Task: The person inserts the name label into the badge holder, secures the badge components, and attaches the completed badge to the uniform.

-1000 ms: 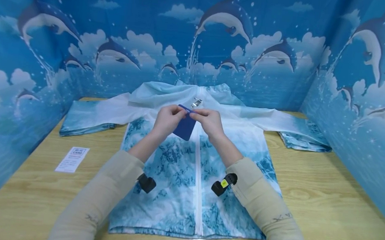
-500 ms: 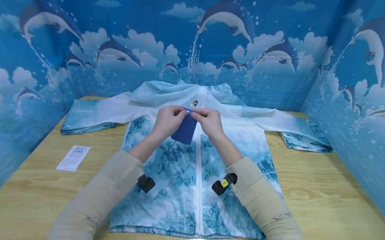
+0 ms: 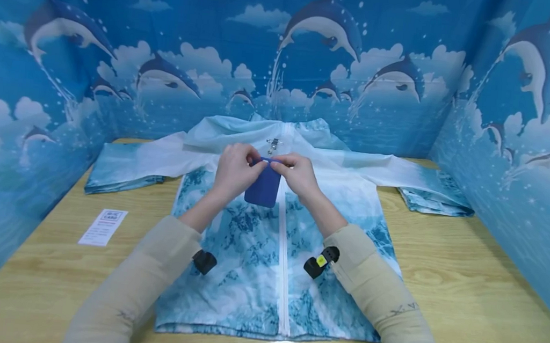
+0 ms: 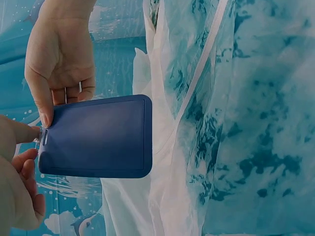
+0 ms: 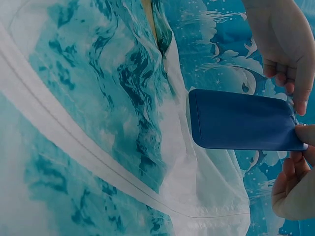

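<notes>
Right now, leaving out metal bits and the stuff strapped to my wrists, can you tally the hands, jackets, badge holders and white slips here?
Hands: 2 (left hand, right hand)
Jacket: 1
Blue badge holder: 1
White slip: 1
Total: 5

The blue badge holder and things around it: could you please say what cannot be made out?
Far face of the blue badge holder, all views: turned away.
Whether the metal clip joins it, head view: too small, crowded by left hand and right hand.
Small print on the white card, head view: too small, blurred.
Part of the left hand, left wrist view: cut off by left edge.
</notes>
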A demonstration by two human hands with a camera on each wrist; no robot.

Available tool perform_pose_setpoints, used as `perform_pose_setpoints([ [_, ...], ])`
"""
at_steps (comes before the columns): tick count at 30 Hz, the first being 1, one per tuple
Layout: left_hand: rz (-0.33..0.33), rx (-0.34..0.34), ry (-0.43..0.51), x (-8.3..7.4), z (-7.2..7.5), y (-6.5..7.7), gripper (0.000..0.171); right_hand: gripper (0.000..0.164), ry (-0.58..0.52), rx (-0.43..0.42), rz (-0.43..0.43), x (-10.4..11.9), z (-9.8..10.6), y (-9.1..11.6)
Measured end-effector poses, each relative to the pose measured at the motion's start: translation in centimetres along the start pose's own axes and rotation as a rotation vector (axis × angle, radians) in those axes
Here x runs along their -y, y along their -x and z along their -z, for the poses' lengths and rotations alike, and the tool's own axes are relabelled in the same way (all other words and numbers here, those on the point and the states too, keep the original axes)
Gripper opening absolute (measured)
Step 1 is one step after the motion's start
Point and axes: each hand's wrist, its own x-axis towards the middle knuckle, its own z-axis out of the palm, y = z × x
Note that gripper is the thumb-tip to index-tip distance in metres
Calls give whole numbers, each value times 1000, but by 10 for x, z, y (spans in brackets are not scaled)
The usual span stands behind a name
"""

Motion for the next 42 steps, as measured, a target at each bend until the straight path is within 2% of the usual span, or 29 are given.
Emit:
perform_pose_setpoints([
  [3,-28,-9,20,2,2,-2,23,27,16,11,15,1,1,1],
  [6,-10,3,77,5,4,-5,28,27,35,21,20,1,1,1],
  [10,54,46,149,10,10,-8,30,27,43,34,18,0,2,1],
  [13,105,105,208,13,12,-11,33,27,44,54,24,-1,3,1],
  [17,181,201,327,15,13,-13,37,28,52,110,49,-1,3,1],
  [21,245,251,399,16,11,-14,37,28,64,166,85,-2,3,1],
  [28,348,265,457,13,8,-14,34,28,83,211,94,-5,2,1],
  [35,377,255,486,14,8,-12,32,28,75,220,47,-6,2,0],
  [42,374,240,507,20,9,-10,29,27,60,233,64,-6,5,-1],
])
